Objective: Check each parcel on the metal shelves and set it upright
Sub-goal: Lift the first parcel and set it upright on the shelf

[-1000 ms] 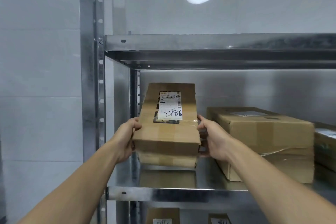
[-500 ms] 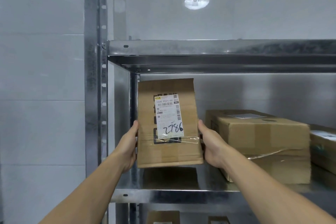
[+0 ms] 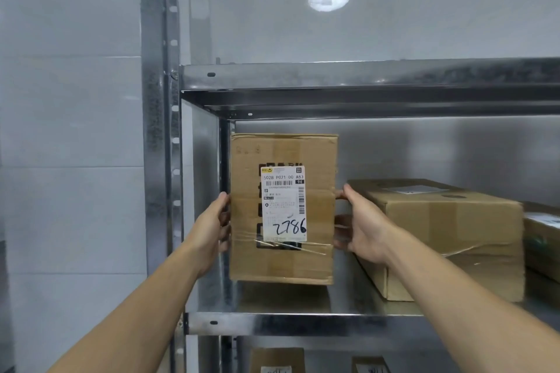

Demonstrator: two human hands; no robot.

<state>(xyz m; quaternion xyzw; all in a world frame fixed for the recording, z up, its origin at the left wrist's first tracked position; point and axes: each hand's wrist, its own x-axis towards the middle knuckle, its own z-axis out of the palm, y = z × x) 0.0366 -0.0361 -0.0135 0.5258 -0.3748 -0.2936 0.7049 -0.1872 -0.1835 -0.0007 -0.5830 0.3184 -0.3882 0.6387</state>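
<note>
A brown cardboard parcel [image 3: 321, 212] stands upright at the left end of the metal shelf [image 3: 303, 322], its white label with "2786" facing me. My left hand [image 3: 212, 227] holds its left side and my right hand [image 3: 360, 227] holds its right side, thumbs toward the front. The parcel's bottom edge sits on or just above the shelf surface; I cannot tell which. Right of it a larger brown parcel [image 3: 448, 233] lies flat on the same shelf.
A third box [image 3: 542, 236] shows at the far right edge. The steel upright post [image 3: 157, 130] stands left of the parcel, an upper shelf beam [image 3: 363, 76] above it. Two labelled parcels [image 3: 277, 360] sit on the shelf below. White tiled wall behind.
The parcel was tilted back with its top face toward me; both hands have rotated it upright and moved it deeper onto the shelf.
</note>
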